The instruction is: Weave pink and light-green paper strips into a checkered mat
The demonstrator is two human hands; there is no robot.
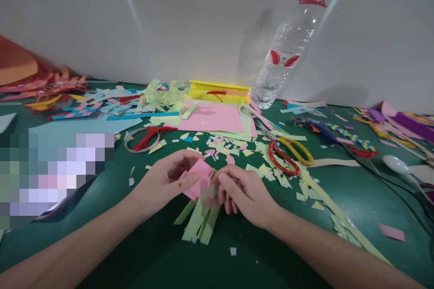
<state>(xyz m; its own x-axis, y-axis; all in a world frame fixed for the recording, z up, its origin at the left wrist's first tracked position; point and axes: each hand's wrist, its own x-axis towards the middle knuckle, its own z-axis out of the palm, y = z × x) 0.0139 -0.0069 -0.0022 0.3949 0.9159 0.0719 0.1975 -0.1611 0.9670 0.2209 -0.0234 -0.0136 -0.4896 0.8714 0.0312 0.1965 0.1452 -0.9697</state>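
My left hand (174,180) pinches a folded pink paper piece (200,176) between thumb and fingers. Pale green paper strips (200,223) hang from the pink piece towards me, fanned out over the green table. Beside them on the right, my right hand (246,192) has its thumb and fingers closed at the edge of the green strips. Its other fingers are curled, and the exact grip at the fingertips is partly hidden. Small paper scraps (222,144) lie just beyond both hands.
Scissors (284,167) with red and yellow handles lie right of centre. Behind are pink sheets (212,116), a yellow tray (220,86) and a leaning bottle (288,54). A glue gun (318,130) with a cable is at right, and a blurred-out object (57,176) at left.
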